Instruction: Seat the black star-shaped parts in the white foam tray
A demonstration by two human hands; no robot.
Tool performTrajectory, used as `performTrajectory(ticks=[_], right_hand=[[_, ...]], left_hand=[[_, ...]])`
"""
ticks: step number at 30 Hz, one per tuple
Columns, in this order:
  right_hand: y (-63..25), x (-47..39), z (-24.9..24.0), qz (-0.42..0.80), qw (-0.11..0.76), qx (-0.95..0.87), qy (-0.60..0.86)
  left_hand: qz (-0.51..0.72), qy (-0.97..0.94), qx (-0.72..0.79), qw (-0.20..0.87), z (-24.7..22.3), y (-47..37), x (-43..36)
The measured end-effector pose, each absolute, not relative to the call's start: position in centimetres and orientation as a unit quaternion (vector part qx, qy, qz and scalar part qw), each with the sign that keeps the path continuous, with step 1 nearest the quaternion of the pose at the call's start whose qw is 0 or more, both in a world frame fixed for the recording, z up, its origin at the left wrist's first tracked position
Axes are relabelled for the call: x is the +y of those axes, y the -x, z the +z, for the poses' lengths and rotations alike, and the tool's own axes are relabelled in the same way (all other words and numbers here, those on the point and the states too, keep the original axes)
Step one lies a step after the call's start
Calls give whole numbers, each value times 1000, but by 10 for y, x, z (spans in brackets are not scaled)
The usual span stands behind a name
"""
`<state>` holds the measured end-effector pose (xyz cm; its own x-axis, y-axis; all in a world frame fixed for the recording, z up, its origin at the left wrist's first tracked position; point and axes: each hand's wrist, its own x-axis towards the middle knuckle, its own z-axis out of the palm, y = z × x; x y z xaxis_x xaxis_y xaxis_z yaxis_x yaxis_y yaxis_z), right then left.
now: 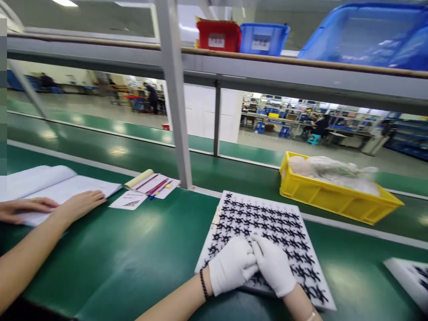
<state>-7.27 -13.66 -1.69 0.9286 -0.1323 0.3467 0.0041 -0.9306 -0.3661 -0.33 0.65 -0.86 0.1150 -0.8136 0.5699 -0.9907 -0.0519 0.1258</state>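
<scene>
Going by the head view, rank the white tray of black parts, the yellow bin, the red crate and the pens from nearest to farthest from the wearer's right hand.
1. White tray of black parts: right under the right hand, which rests on it.
2. Yellow bin: on the belt, behind and to the right.
3. Pens: behind and to the left, by the post.
4. Red crate: up on the overhead shelf.

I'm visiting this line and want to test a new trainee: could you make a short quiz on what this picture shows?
1. True or false: both gloved hands, left hand and right hand, rest on the white tray of small black parts.
2. What colour is the bin of bagged material on the green conveyor belt?
3. The co-worker's bare hands touch: A) open white papers B) red bin C) pens

Key: 1 true; 2 yellow; 3 A
</scene>
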Motion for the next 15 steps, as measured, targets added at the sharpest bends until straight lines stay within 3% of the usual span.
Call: performTrajectory(ticks=[5, 15], right_hand=[[69, -131, -7, -185, 136, 46, 972], [68, -133, 2, -162, 80, 66, 981]], left_hand=[[147, -691, -633, 316, -10, 2, 6], [250, -620, -689, 280, -14, -12, -2]])
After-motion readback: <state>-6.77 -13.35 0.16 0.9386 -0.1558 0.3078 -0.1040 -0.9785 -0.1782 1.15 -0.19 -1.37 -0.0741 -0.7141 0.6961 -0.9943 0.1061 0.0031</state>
